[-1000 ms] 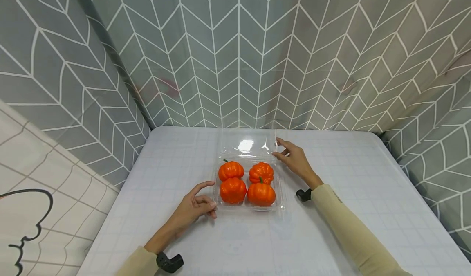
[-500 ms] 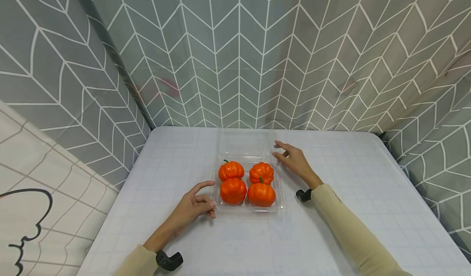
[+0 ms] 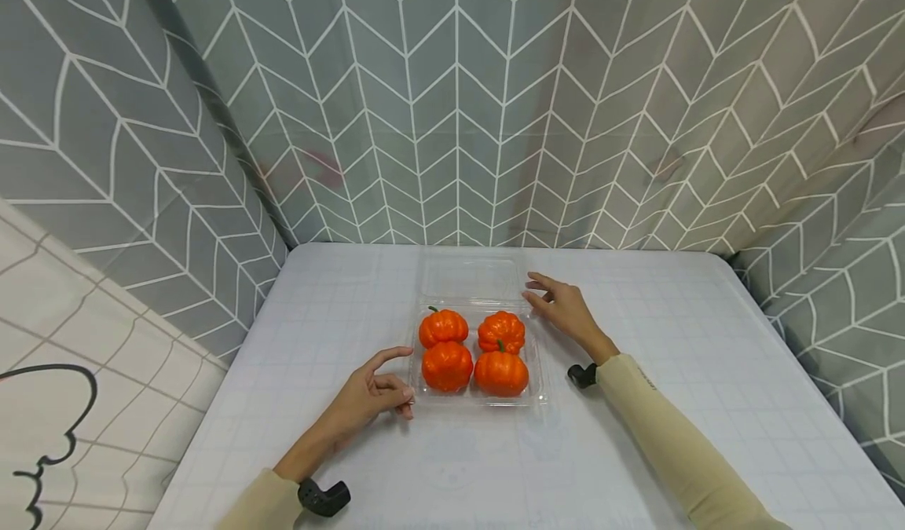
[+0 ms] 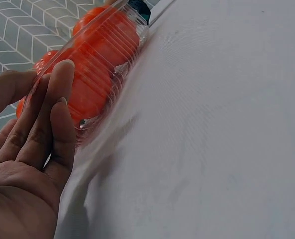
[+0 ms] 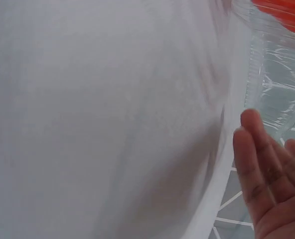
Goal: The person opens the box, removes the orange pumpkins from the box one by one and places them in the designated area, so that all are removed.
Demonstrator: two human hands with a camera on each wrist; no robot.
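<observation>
A clear plastic clamshell container [image 3: 539,385] stands on the table with several small orange pumpkins [image 3: 448,367] in it. Its transparent lid [image 3: 470,279] lies folded back on the far side. My left hand [image 3: 364,404] is at the container's near left side, its fingers touching the rim and wall. In the left wrist view, fingers [image 4: 62,84] extend against the ribbed wall, and a pumpkin [image 4: 105,40] shows through it. My right hand [image 3: 569,310] is beside the lid's right edge. In the right wrist view its fingers [image 5: 249,159] are extended; whether they touch the lid is unclear.
The white table [image 3: 672,341] has a faint grid pattern. A grey curtain [image 3: 459,106] with white zigzag lines closes off the back and sides. A black wrist camera [image 3: 325,500] sits under the left wrist, another [image 3: 583,374] under the right.
The lid has dropped backward, away from me, and now lies flatter. My right index finger has come slightly lower with it. My left hand and the pumpkins have hardly moved.
</observation>
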